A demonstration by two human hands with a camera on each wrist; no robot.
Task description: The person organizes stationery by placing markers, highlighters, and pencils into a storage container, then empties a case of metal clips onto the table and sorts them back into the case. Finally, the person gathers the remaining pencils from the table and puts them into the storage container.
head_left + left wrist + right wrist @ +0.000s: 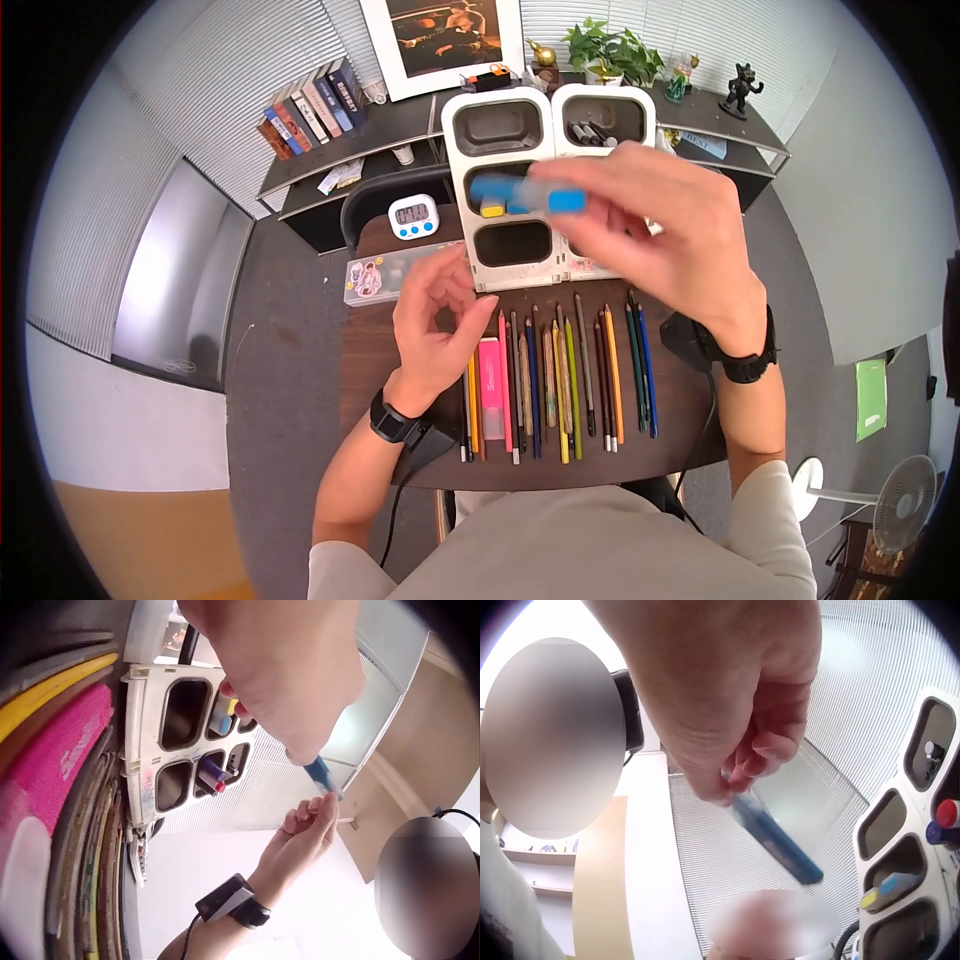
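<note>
My right hand (660,225) pinches a blue highlighter (565,201) between thumb and fingertips above the white compartment organizer (515,278); the highlighter is blurred in the head view. In the right wrist view the highlighter (776,840) slants downward from the fingertips. My left hand (440,325) holds nothing, its fingers loosely bent beside the organizer's lower left corner. Inside the organizer's middle left compartment lie a yellow highlighter (492,210) and a blue one (900,883). Purple (213,769) and red markers (220,787) stand in another compartment, and dark markers (590,133) in the upper right one.
Several colored pencils (535,380) lie in a row across the dark table, with a pink highlighter (491,390) among them. A white timer (414,217) and a clear stickered case (390,275) sit left of the organizer. A cable (712,410) runs down from the right wrist.
</note>
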